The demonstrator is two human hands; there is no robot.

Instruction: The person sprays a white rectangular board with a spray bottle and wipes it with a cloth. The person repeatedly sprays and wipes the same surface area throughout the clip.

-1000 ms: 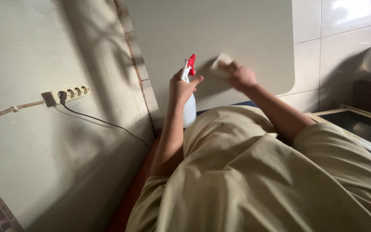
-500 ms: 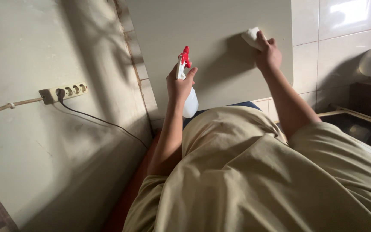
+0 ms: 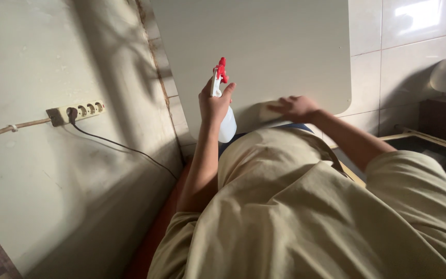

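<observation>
Up against the pale grey flat panel [image 3: 264, 46], head view: the left hand [image 3: 213, 101] is wrapped tight around the neck of a white plastic spray bottle with a red trigger nozzle [image 3: 222, 98], held upright just in front of the panel's lower left part. Over to the right, the right hand [image 3: 296, 107] presses a small pale folded cloth [image 3: 269, 111] flat on the panel's bottom edge, fingers spread over it. Hands sit near each other, not touching. Left of them, a beige power strip with a black plug [image 3: 76, 112] hangs on the cream wall [image 3: 52, 51]; white glossy tiles [image 3: 414, 31] show on the right.
</observation>
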